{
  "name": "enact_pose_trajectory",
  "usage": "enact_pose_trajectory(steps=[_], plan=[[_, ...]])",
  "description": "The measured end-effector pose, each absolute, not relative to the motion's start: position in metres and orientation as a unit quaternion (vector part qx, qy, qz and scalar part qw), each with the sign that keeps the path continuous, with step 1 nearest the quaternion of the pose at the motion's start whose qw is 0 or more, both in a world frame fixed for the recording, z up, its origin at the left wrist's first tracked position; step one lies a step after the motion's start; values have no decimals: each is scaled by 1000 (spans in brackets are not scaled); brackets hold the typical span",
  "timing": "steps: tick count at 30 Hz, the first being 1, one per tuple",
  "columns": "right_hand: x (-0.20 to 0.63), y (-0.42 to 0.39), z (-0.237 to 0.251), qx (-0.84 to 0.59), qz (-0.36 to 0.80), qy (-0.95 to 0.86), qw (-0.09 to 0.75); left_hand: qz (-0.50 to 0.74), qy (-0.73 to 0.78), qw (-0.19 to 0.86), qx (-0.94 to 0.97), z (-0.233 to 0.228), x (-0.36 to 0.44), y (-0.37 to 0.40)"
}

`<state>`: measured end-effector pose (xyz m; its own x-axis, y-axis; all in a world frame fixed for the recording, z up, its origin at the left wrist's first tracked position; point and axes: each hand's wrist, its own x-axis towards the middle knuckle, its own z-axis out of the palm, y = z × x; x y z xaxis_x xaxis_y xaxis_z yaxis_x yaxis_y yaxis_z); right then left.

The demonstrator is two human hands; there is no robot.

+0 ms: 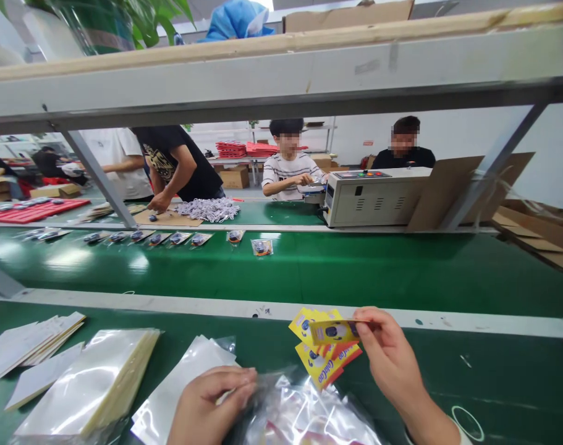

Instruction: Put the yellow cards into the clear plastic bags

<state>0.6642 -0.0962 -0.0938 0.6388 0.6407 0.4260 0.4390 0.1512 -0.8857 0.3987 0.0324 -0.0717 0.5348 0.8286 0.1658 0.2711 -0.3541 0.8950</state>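
A green tabletop (508, 371) spreads under both hands; past them runs another green strip (378, 278), with a long shelf (281, 74) spanning above. Well beyond the right hand (392, 361) stands a pale machine (378, 194), with a co-worker (288, 161) in a striped shirt beside it. Out to the left of the left hand (216, 395) sits a thick glossy stack (86, 383), while white sheets (183, 377) lie nearer, partly hidden by that hand. Between the hands, toward the wearer, is a heap of clear plastic (309, 414) (its shine hides most of what is inside), and the left hand pinches film at its edge between thumb and fingers. Just left of the right hand, yellow cards (325, 368) overlap in a loose fan. The right hand grasps one single card (334, 332) by its end, above the fan. A pale rubber band (468, 423) lies right of the right wrist.
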Motion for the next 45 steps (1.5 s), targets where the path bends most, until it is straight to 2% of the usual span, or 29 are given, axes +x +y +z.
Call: enact_pose_trajectory(steps=[3,6,12,21,26,30,33,36,39,42,45], plan=[[634,-96,-69,-497,20,-491,716,336,339,453,753,-78,408,22],[616,-94,-56,-428,11,-600,676,356,335,459,742,-82,412,16],[612,-87,-52,-452,-83,-726,512,366,360,456,727,-87,408,15],[607,-82,-37,-488,-106,-772,393,374,357,489,703,-91,406,14],[589,-73,-59,-524,-98,-718,447,369,370,504,688,-87,407,13],[588,-75,-66,-511,-143,-746,402,373,367,513,681,-87,404,12],[592,-80,-61,-513,-58,-771,373,358,347,526,689,-85,402,11],[595,-85,-60,-532,10,-743,406,340,333,517,711,-81,401,11],[597,-85,-63,-528,-24,-740,416,327,336,507,723,-77,401,13],[597,-83,-64,-516,-58,-771,368,323,342,512,719,-75,402,11],[595,-83,-61,-535,10,-778,328,302,330,520,728,-77,402,8]])
